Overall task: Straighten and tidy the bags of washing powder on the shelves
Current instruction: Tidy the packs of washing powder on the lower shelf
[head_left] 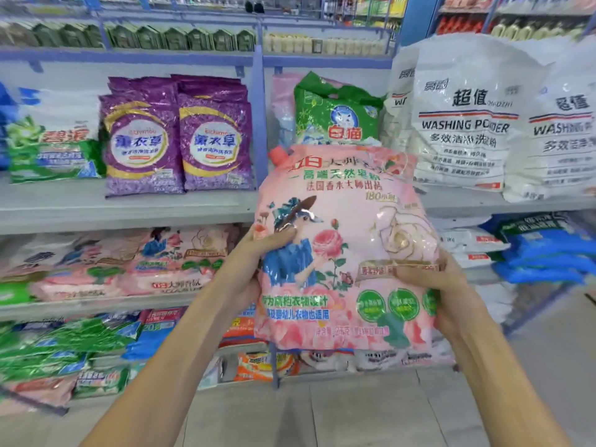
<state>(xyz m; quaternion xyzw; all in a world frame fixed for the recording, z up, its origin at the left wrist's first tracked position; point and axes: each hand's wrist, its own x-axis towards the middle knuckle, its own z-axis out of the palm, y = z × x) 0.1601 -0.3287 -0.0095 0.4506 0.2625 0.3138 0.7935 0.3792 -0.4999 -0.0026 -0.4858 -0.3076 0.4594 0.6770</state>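
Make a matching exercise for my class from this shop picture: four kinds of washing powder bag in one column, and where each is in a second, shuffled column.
Column A
1. pink rose bag
2. purple bags
3. white bags
4. blue bags

Column B
a. lying stacked on a lower shelf, far right
b. standing just left of the blue shelf post
c. gripped by the left hand and right hand, off the shelves
d. standing on the shelf right of the post

Pairs: 1-c, 2-b, 3-d, 4-a
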